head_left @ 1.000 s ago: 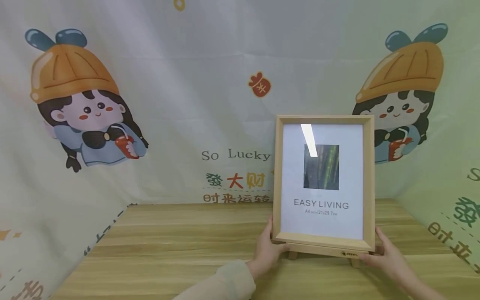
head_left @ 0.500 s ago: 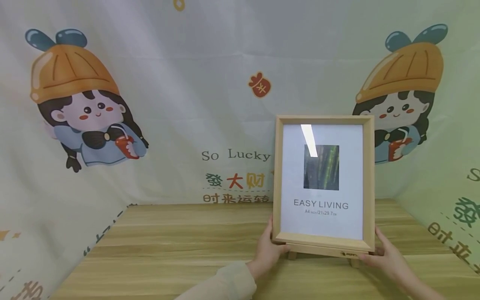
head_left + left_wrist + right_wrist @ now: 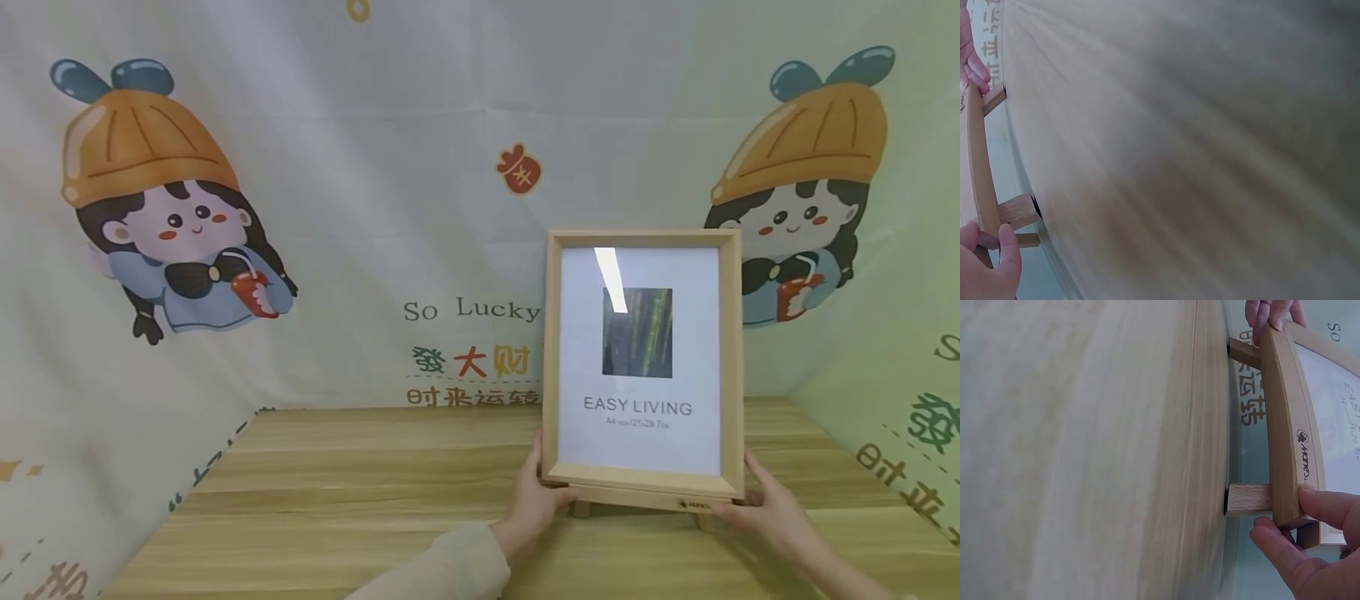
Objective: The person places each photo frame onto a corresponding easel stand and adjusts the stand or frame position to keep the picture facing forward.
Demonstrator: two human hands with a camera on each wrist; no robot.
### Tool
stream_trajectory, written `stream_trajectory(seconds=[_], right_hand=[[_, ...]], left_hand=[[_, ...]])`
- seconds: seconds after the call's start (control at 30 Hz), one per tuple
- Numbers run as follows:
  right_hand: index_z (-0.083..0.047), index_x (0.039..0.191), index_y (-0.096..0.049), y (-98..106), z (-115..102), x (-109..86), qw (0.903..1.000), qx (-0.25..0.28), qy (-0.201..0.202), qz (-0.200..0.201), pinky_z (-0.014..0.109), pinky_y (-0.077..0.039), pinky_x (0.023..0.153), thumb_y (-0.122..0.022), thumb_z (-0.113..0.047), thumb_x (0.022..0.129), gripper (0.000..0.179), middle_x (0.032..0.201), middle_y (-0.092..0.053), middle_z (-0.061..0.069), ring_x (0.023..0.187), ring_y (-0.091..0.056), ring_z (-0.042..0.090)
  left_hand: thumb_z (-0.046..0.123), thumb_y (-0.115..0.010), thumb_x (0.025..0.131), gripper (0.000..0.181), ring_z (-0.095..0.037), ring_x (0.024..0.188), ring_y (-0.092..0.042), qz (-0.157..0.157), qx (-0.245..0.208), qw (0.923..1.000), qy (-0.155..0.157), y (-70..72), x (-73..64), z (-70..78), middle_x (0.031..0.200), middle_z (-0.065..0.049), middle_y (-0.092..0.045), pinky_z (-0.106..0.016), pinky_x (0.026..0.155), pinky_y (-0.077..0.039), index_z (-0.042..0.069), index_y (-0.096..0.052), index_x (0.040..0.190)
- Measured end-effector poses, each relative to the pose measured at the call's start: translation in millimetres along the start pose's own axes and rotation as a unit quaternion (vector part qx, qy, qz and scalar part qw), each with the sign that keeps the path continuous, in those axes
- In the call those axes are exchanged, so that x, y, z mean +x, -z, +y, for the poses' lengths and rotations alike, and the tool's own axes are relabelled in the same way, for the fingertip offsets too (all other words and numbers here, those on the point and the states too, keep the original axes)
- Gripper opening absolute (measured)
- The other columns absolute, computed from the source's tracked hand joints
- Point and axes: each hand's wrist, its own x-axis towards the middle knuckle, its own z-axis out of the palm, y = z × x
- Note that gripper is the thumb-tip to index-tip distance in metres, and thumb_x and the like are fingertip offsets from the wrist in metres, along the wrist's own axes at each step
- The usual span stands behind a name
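A light wooden picture frame (image 3: 652, 450) stands upright, leaning back a little, on a small wooden easel (image 3: 633, 497) at the right of the table. Behind its glass is a white sheet with a small bamboo photo and the words EASY LIVING. My left hand (image 3: 534, 504) grips the left end of the easel's ledge, thumb in front. At the ledge's other end, my right hand (image 3: 768, 510) holds it between thumb and fingers. In the right wrist view a short easel leg (image 3: 1249, 499) meets the tabletop. The frame hides the easel's back.
The wood-grain table (image 3: 360, 500) stretches away to the left of the frame. A pale printed cloth (image 3: 390, 183) with cartoon figures and lettering hangs behind it and along both sides. The frame's upper part stands in front of the cloth.
Over the last half second the frame and easel have shifted slightly left, mostly at the right side. My right hand has moved left with them; the left has barely moved.
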Motion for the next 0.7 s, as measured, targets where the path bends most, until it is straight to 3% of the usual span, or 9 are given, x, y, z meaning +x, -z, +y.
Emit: stream_trajectory(seconds=[0.3, 0.7], right_hand=[[0.004, 0.143, 0.003, -5, -3, 4.4, 0.9999, 0.006, 0.003, -0.01, 0.027, -0.056, 0.072, -0.069, -0.002, 0.076, 0.098, 0.099, -0.06, 0.033, 0.077, -0.062, 0.005], [0.004, 0.143, 0.004, -11, -8, 7.1, 0.9999, -0.007, -0.004, -0.014, 0.029, -0.056, 0.074, -0.07, -0.005, 0.077, 0.099, 0.1, -0.06, 0.032, 0.085, -0.064, 0.019]], left_hand=[[-0.017, -0.07, 0.061, 0.102, -0.023, 0.089, -0.057, 0.012, 0.004, 0.9999, 0.004, 4.9, 1.5, -1.3, 0.139, -0.029, -0.032, -0.028, 0.055, -0.055, 0.013, -0.022, 0.146], [-0.017, -0.068, 0.062, 0.101, -0.02, 0.082, -0.057, 0.008, 0.003, 0.9999, 0.008, 14.8, 0.3, -0.9, 0.138, -0.031, -0.032, -0.031, 0.056, -0.055, 0.012, -0.02, 0.146]])
